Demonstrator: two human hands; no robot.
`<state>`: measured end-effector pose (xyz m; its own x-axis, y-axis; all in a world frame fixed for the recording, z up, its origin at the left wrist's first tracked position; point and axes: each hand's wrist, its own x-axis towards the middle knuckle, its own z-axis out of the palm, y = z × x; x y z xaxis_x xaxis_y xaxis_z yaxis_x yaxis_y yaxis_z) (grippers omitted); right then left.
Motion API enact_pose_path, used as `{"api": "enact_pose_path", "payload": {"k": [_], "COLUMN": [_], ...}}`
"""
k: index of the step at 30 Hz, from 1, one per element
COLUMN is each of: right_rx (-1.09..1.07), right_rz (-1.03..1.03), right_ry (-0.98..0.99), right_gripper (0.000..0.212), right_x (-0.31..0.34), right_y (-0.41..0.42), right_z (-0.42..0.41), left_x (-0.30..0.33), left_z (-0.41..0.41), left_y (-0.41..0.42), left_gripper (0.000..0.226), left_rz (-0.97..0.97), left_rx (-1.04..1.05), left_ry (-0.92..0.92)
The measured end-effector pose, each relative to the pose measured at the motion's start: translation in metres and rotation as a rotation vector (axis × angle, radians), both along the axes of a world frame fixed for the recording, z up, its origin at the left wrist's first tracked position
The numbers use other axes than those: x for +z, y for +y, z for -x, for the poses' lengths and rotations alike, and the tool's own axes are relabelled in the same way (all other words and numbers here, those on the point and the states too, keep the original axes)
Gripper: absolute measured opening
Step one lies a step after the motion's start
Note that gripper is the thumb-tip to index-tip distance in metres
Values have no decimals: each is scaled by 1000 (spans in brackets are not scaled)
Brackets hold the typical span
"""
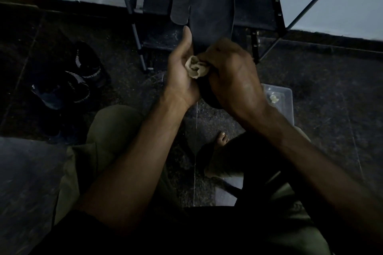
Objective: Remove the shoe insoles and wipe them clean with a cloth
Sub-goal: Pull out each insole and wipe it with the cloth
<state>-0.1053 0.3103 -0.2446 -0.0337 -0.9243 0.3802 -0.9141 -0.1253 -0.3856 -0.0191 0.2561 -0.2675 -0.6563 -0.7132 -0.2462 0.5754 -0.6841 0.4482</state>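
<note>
Long dark flat foam insole (211,4) stands up in front of me, its heel end in my left hand (182,76) w/ thumb along its left edge, a second, paler grey insole (179,4) just behind it to the left. My right hand (232,74) has its fingers curled round a crumpled beige cloth (195,67), pressing it on the insole's lower part. Black striped sneakers (83,80) sit on the dark speckled floor (310,80) to my left, a clear plastic box (281,97) by my right wrist, metal-frame shoe rack (277,6) behind.
</note>
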Motion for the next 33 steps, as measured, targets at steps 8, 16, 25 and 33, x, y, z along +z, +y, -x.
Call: {"api": "enact_pose_path", "payload": {"k": [8,16,25,33], "right_rx": [-126,-57,-92,-140], "right_rz": [53,1,59,122], "right_ry": [30,-7,52,128], "right_gripper": [22,27,20,25], "right_x": [5,6,2,4], "right_y": [-31,-8,-22,-31], "right_z": [12,-1,5,28], "left_x": [1,-1,-3,-4], "left_z": [4,0,0,8], "left_y": [0,-3,-4,0], "left_gripper": [52,55,53,49], "left_rz": [-30,-26,-49,-35], "left_rx": [11,-3,51,-26], "left_ry": [54,-6,22,21]}}
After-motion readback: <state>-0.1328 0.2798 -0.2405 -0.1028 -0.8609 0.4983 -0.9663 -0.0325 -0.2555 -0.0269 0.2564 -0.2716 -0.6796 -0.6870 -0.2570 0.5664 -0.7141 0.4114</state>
